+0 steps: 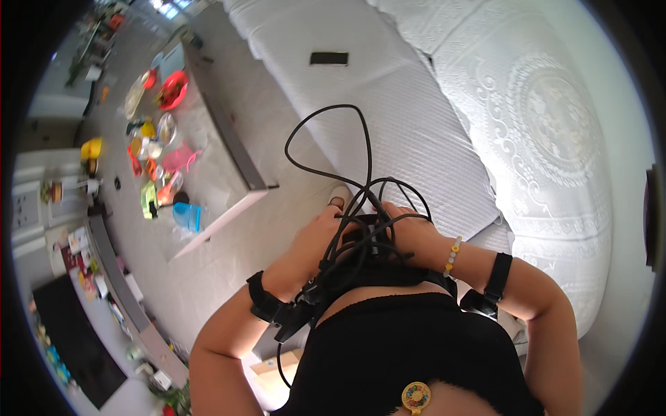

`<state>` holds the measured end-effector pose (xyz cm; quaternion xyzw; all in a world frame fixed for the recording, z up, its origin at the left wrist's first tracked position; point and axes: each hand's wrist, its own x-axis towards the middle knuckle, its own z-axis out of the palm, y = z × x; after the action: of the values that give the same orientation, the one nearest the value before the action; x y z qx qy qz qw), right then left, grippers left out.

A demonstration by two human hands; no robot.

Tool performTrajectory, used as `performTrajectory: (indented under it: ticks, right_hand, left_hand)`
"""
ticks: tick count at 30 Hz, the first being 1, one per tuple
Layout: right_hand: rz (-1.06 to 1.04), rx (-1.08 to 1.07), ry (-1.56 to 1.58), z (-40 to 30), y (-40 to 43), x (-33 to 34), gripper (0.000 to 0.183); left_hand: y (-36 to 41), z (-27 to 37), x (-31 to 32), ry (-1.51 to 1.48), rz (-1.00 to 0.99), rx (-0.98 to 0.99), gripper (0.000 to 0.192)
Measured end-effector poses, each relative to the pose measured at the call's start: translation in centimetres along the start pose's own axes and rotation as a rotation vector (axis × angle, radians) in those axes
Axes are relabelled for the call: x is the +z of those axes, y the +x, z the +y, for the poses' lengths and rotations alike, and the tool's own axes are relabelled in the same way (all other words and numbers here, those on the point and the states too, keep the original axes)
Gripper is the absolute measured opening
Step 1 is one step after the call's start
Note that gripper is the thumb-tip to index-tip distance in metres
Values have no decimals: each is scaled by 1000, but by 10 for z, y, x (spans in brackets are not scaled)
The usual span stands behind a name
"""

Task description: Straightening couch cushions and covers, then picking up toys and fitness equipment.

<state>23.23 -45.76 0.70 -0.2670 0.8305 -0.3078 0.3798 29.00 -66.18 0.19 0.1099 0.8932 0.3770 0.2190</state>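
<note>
Both my hands are at my waist, one on each side of a dark device (359,236) that is largely hidden by black cables (368,156). My left hand (317,234) lies against its left side, fingers partly covered by the cables. Opposite it, my right hand (416,236) touches the device and cables, a beaded bracelet (452,256) on its wrist. What the fingertips grip is hidden. The cables loop forward over the floor and sofa edge. Black straps with small units sit on both forearms (268,301).
A sofa with a pale quilted cover (406,119) runs along the right, a small black rectangular object (329,58) on it. At left stands a low table (213,197) bearing a red bowl (174,89), a blue container (187,216) and toys. A television (78,338) is at lower left.
</note>
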Motion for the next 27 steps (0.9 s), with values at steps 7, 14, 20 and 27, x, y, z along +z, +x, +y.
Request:
performTrajectory:
  ticks: [7,14,20,27]
  right_hand:
    - [-294,-70,-413,-61,17,-10,37]
    - [-28,-94,-490,-67,88,59,27]
    - [-365,-202,-477,-127,137,20,31]
    - [-102,-561,-626,-142,184,41,17]
  left_hand:
    - [-52,-21,-30,-232,-73,-33,27]
    - [-66,-61,-60,-334,107,15,27]
    - [-103,-118,-82,-285,298,-29,23]
    - [-164,-161,-99,-861,553,-309,28]
